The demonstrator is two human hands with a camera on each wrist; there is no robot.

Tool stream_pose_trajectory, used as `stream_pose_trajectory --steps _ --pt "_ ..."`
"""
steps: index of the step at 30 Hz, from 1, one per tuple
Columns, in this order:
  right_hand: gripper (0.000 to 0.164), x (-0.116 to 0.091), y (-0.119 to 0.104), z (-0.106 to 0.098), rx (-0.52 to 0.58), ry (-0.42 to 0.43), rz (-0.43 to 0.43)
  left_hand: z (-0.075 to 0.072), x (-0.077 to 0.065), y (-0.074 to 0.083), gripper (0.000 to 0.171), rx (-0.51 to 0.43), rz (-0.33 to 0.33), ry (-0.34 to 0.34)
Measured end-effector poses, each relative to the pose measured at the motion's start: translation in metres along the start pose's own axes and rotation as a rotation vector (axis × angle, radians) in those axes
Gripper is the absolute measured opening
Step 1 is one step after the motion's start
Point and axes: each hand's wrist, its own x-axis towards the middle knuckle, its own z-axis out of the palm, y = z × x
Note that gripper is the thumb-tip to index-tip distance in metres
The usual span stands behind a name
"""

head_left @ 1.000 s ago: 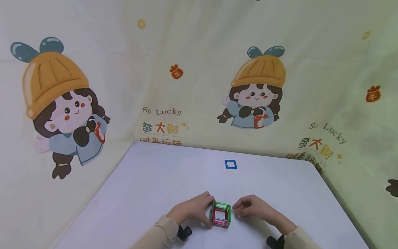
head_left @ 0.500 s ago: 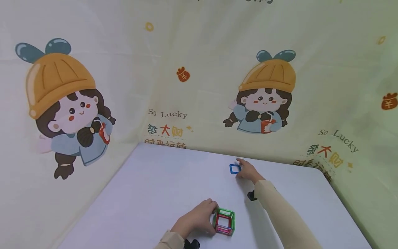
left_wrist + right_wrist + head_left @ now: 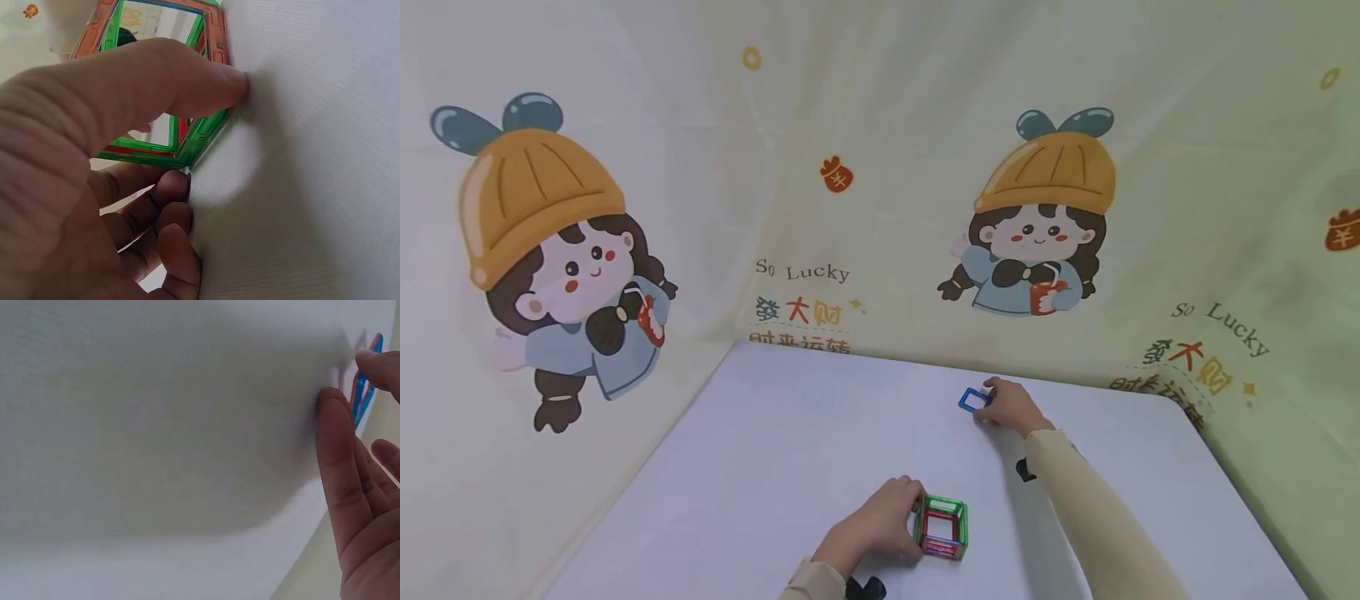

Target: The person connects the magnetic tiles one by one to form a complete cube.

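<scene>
Near the front of the table, an open-framed cube of green, red and pink magnetic tiles (image 3: pixel 961 528) stands on the white surface. My left hand (image 3: pixel 883 521) holds the cube from its left side. In the left wrist view, the thumb lies across one orange-red tile (image 3: pixel 218 37), with the other fingers bent beyond the cube's lower edge. Farther back, my right hand (image 3: pixel 1017 407) pinches the right edge of a blue square magnetic tile (image 3: pixel 964 402). In the right wrist view, that blue tile (image 3: pixel 359 394) is tipped up from the tabletop between thumb and fingers.
The white table (image 3: pixel 820 433) reaches back to a cream curtain (image 3: pixel 880 233) printed with cartoon figures and lettering. The blue tile is close to the table's back edge. A black wrist device (image 3: pixel 865 588) shows below the left sleeve.
My right hand has gone from beside the cube to the back of the table and taken hold of the blue tile, which is now turned and tilted. The left hand stays at the cube.
</scene>
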Motion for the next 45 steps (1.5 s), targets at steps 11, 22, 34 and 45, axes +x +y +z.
stream_pose_trajectory --steps 11,22,34,45 --pt "0.086 0.000 0.004 -0.016 0.199 -0.112 0.084 -0.005 -0.002 0.007 0.061 0.003 0.016 -0.006" --pt "0.092 -0.006 -0.010 -0.019 0.174 -0.157 0.026 -0.008 -0.001 0.000 0.063 0.010 0.003 -0.006" --pt "0.091 -0.022 -0.027 -0.019 0.083 -0.170 -0.092 -0.014 -0.003 0.006 0.061 -0.006 0.016 -0.030" --pt "0.090 -0.037 -0.036 -0.020 0.032 -0.180 -0.125 -0.011 -0.002 0.006 0.059 -0.005 -0.003 -0.031"
